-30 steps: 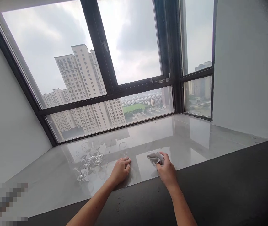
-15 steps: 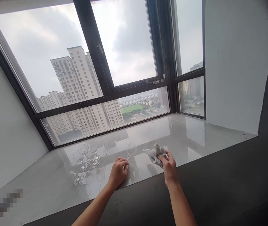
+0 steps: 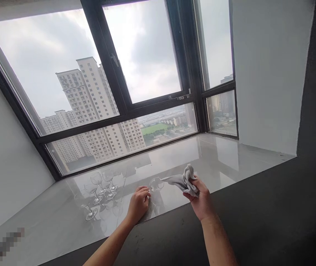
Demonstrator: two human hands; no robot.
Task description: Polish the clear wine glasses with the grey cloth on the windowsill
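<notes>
My left hand (image 3: 140,205) is closed around the stem end of a clear wine glass (image 3: 156,184), whose bowl points away to the right. The foot of that glass is hidden by my fingers. In my right hand (image 3: 202,199) a crumpled grey-white cloth (image 3: 188,181) is gripped. One loose corner of the cloth reaches left to the bowl of the glass; whether it goes inside I cannot tell. To the left, several clear wine glasses (image 3: 91,213) stand upright in a group on the glossy sill (image 3: 60,229).
Behind the sill rises a dark-framed window (image 3: 158,107) with tall buildings outside. A white wall (image 3: 263,74) bounds the right side, another white wall (image 3: 5,147) the left. The sill's front edge runs beneath my hands, above a dark face (image 3: 174,244).
The wine glass has tipped lower and its bowl now lies nearer the sill. My right hand has turned, and the cloth's loose corner has come to the bowl.
</notes>
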